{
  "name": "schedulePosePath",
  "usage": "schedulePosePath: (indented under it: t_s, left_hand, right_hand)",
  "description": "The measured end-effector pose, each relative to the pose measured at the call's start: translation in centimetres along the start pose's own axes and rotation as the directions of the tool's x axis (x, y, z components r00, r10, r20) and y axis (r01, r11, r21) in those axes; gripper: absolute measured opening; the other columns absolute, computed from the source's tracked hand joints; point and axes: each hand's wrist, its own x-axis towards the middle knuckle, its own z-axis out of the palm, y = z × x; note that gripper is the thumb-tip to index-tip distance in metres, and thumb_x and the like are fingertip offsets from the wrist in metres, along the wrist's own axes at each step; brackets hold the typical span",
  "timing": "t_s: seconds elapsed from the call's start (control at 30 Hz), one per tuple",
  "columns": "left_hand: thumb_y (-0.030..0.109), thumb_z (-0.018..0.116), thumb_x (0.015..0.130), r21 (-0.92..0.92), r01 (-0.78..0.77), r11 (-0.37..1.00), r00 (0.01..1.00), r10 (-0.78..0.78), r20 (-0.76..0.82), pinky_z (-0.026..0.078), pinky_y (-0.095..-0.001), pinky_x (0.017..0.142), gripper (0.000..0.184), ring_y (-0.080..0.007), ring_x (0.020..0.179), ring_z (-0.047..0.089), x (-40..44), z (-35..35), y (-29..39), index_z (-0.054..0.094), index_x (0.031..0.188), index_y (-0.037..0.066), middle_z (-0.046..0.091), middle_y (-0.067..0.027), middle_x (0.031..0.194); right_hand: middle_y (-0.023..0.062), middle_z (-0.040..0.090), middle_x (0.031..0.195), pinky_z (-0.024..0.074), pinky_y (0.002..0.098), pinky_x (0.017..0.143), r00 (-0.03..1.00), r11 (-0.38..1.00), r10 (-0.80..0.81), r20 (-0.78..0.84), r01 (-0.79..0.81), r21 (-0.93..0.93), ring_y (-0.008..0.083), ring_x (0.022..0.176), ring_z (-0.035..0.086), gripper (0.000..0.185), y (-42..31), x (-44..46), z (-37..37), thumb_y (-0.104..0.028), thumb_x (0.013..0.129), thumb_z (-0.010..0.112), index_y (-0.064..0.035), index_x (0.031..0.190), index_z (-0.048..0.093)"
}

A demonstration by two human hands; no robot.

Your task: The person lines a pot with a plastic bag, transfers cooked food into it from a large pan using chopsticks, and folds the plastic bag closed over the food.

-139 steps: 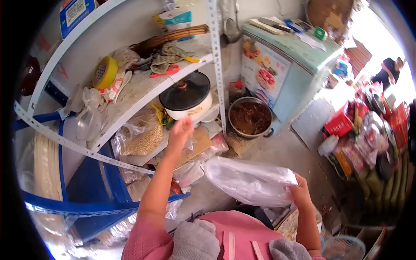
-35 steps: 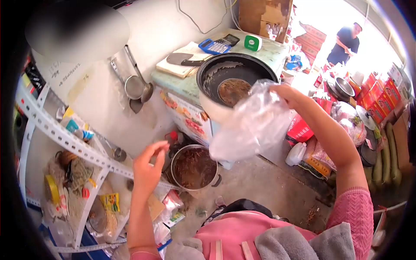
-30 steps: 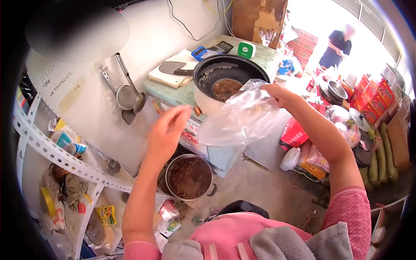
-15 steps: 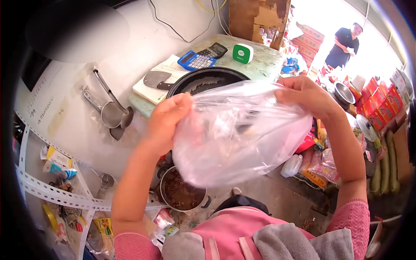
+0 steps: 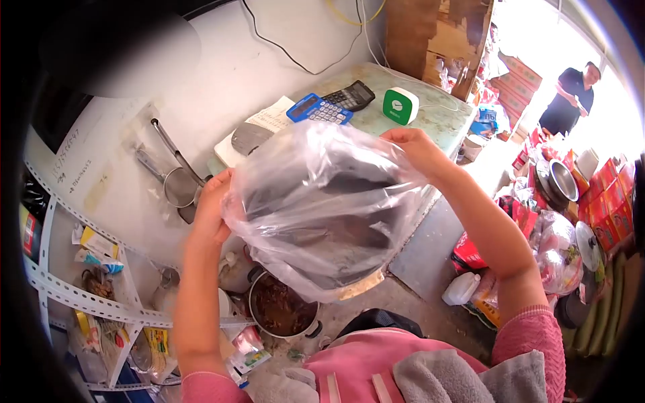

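A clear plastic bag is stretched wide between my two hands. My left hand pinches its left edge, and my right hand grips the upper right edge. Through the film shows a large dark basin, blurred by the plastic, so its contents cannot be made out. Behind the bag, on the table, lie a blue calculator, a black calculator and a cleaver blade on paper. A green and white box-shaped device stands beside them.
Below the bag, a pot of brown food stands on the floor. Ladles and a strainer hang on the left wall above a white metal rack. Packages, boxes and a steel bowl crowd the right. A person stands by the doorway.
The bag has been pulled wider and its near side hangs lower, with the dark basin now showing through it. Both hands have moved left in view. The camera has shifted slightly.
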Motion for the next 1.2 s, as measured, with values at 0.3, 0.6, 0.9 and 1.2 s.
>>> schedulePosePath:
  t_s: [0.3,0.6,0.9,1.2]
  left_hand:
    - [0.012,0.06,0.078,0.627,0.013,0.779,0.951,0.183,-0.247,0.044,-0.0225,0.056,0.019,-0.0088,0.063,0.055,2.0,-0.2,0.4,0.061,0.091,-0.002,0.062,-0.0038,0.078]
    - [0.012,0.056,0.082,0.326,0.041,0.944,0.99,0.007,-0.143,0.045,-0.0245,0.067,0.026,-0.0105,0.079,0.056,3.5,-2.5,-2.5,0.058,0.103,-0.002,0.061,-0.0045,0.092]
    - [0.008,0.054,0.082,0.199,0.173,0.965,0.969,-0.132,-0.207,0.049,-0.0293,0.07,0.024,-0.0155,0.079,0.059,3.3,-1.8,-1.8,0.057,0.103,-0.003,0.061,-0.0081,0.094]
    - [0.009,0.053,0.082,0.063,0.119,0.991,0.977,-0.106,-0.186,0.049,-0.0301,0.07,0.027,-0.0167,0.081,0.06,3.4,-2.4,-3.2,0.056,0.106,-0.002,0.061,-0.0093,0.095]
  right_hand:
    - [0.0024,0.059,0.076,0.0446,0.0239,0.064,0.883,0.824,-0.41,0.229,0.466,-0.323,0.0068,0.072,0.053,0.017,3.0,7.3,0.2,-0.017,0.08,0.058,-0.0041,0.09,0.063]
    - [0.0,0.059,0.075,0.0431,0.0233,0.062,0.917,0.939,-0.217,0.335,0.29,-0.186,0.0091,0.07,0.053,0.018,0.9,9.8,2.0,-0.018,0.08,0.058,-0.0057,0.091,0.065]
    - [0.0002,0.059,0.074,0.0439,0.0236,0.06,0.917,0.934,-0.162,0.363,0.261,-0.244,0.0094,0.068,0.053,0.018,1.1,10.3,3.2,-0.02,0.08,0.059,-0.0063,0.091,0.065]
    - [0.0001,0.059,0.077,0.0442,0.0234,0.06,0.913,0.945,-0.107,0.395,0.217,-0.243,0.0083,0.069,0.053,0.019,1.9,10.5,3.9,-0.02,0.081,0.057,-0.0057,0.091,0.064]
